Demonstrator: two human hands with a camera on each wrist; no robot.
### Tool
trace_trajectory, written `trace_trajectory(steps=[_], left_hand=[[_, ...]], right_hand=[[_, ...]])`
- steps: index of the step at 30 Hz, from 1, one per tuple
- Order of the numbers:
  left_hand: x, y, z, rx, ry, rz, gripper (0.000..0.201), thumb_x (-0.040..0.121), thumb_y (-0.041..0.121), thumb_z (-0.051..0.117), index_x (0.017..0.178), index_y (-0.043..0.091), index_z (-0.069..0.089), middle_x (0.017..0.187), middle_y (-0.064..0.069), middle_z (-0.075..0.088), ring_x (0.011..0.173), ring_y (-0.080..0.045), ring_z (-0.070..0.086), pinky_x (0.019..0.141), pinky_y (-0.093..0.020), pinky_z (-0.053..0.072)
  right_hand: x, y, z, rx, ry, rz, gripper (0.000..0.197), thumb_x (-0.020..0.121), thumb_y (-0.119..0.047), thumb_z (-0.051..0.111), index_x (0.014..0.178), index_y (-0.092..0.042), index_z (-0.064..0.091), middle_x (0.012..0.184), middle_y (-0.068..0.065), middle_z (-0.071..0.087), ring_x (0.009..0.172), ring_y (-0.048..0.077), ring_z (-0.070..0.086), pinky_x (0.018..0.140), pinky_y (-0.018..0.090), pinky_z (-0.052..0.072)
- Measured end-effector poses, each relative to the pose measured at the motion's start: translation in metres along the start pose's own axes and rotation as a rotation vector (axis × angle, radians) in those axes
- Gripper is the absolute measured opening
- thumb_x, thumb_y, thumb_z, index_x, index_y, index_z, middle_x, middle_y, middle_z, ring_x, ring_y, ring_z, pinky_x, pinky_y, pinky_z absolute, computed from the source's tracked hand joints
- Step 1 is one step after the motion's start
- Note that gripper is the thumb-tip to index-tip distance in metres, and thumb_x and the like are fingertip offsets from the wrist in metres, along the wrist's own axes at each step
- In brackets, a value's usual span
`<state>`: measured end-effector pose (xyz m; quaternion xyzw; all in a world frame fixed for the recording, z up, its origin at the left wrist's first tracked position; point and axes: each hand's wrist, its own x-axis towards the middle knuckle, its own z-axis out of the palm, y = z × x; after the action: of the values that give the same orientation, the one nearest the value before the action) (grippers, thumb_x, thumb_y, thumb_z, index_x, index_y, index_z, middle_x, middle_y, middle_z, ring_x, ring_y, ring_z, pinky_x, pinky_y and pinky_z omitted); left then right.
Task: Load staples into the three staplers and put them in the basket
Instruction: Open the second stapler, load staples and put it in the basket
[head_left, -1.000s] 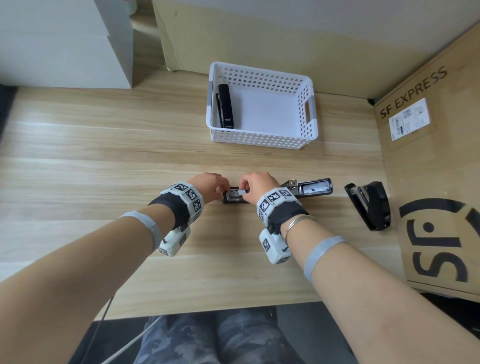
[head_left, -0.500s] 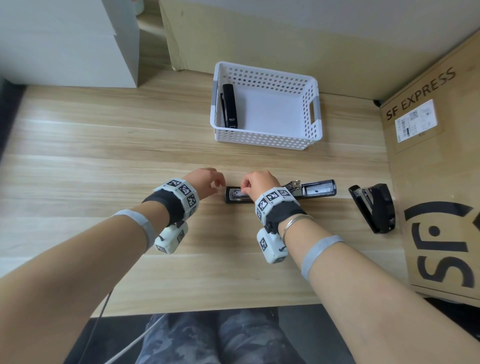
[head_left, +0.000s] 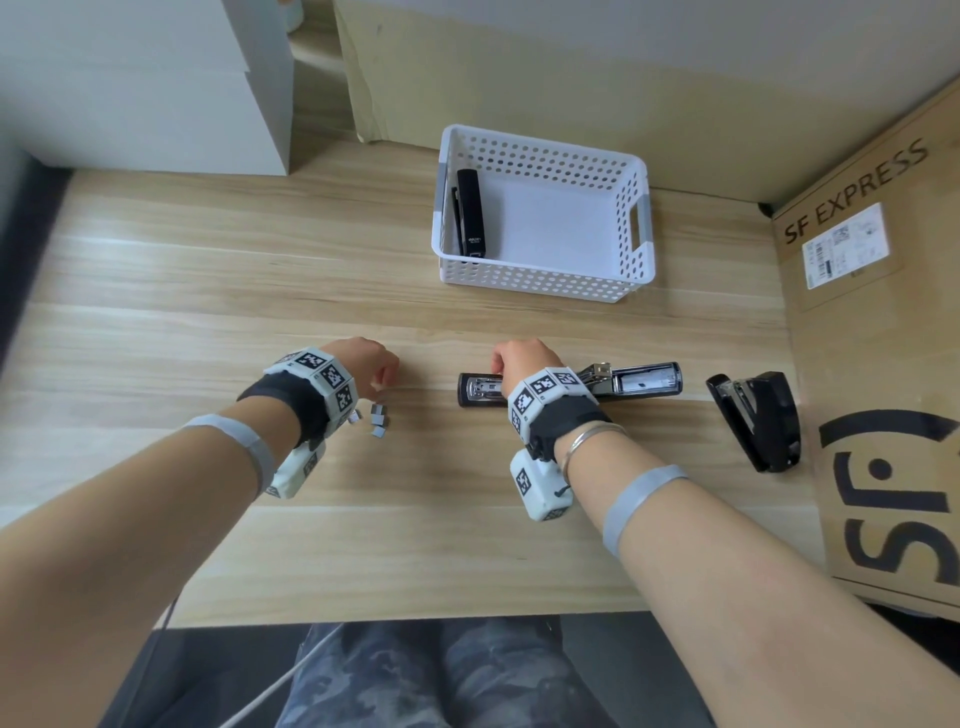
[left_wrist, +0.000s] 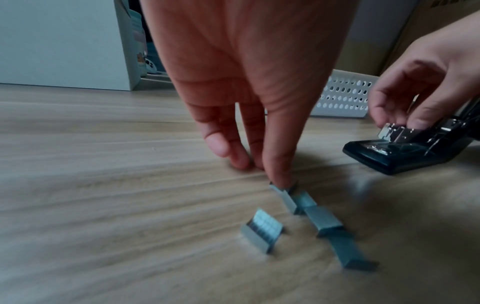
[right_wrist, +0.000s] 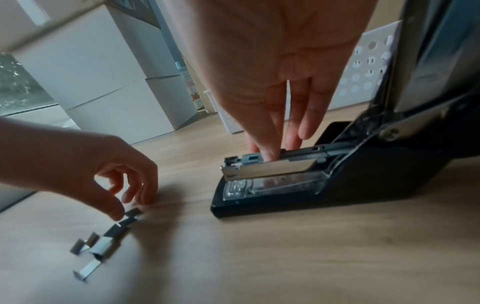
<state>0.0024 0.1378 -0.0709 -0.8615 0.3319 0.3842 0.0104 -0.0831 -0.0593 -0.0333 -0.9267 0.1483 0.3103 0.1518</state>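
Observation:
A black stapler (head_left: 571, 387) lies flipped open on the wooden table, its metal magazine (right_wrist: 270, 168) exposed. My right hand (head_left: 501, 364) grips the front of that magazine, thumb tip in the channel (right_wrist: 270, 156). My left hand (head_left: 382, 387) is left of it, thumb and fingertips closing on the end of a staple strip (left_wrist: 281, 186). Several short staple strips (head_left: 378, 418) lie loose beside it. A second black stapler (head_left: 470, 213) lies in the white basket (head_left: 543, 288). A third stapler (head_left: 753, 418) sits partly open at the right.
A large SF Express cardboard box (head_left: 878, 332) borders the table's right side, close to the third stapler. White boxes (head_left: 145, 83) stand at the back left. The table's near edge (head_left: 415, 618) is just above my lap.
My left hand left the open stapler and moved left and down to the loose staple strips. My right hand stayed on the stapler's magazine.

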Motion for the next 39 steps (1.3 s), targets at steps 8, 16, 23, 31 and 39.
trace_trajectory(steps=[8,16,23,31,39], left_hand=[[0.0,0.008,0.006,-0.044,0.102,-0.016,0.015,0.086,0.011,0.05,0.095,0.013,0.061,0.104,-0.007,0.06,0.093,-0.027,0.057,0.075,-0.034,0.045],[0.006,0.051,-0.01,-0.316,0.313,0.15,0.015,0.084,0.013,0.055,0.097,0.006,0.057,0.098,-0.014,0.067,0.085,-0.03,0.061,0.075,-0.033,0.046],[0.011,0.063,-0.015,-0.551,0.464,0.129,0.013,0.079,0.008,0.063,0.089,0.0,0.062,0.088,-0.015,0.069,0.076,-0.023,0.059,0.072,-0.029,0.047],[0.015,0.058,-0.012,-0.516,0.339,0.124,0.011,0.084,0.009,0.06,0.094,0.006,0.062,0.094,-0.005,0.066,0.08,-0.015,0.055,0.075,-0.025,0.044],[0.01,0.056,0.0,-0.365,0.156,0.104,0.026,0.086,0.01,0.056,0.109,0.017,0.067,0.112,-0.004,0.07,0.092,-0.023,0.063,0.086,-0.024,0.044]], right_hand=[[0.001,0.0,0.008,0.057,0.116,-0.026,0.019,0.086,-0.005,0.056,0.096,-0.017,0.067,0.102,0.005,0.069,0.092,0.025,0.065,0.072,0.029,0.051],[0.005,-0.012,0.005,0.267,0.142,-0.151,0.018,0.085,-0.024,0.068,0.102,-0.017,0.066,0.102,-0.002,0.071,0.094,0.016,0.064,0.08,0.025,0.048],[0.002,-0.006,0.002,0.484,0.211,-0.136,0.02,0.077,-0.017,0.076,0.095,-0.015,0.069,0.094,0.001,0.074,0.089,0.013,0.067,0.086,0.026,0.052],[-0.002,0.005,0.003,0.278,0.218,-0.144,0.013,0.082,-0.013,0.07,0.094,-0.016,0.073,0.093,0.0,0.074,0.081,0.011,0.062,0.083,0.024,0.053],[-0.006,0.012,0.01,0.054,0.11,-0.141,0.015,0.087,-0.018,0.064,0.1,-0.017,0.072,0.103,0.002,0.071,0.097,0.02,0.065,0.082,0.025,0.05]])
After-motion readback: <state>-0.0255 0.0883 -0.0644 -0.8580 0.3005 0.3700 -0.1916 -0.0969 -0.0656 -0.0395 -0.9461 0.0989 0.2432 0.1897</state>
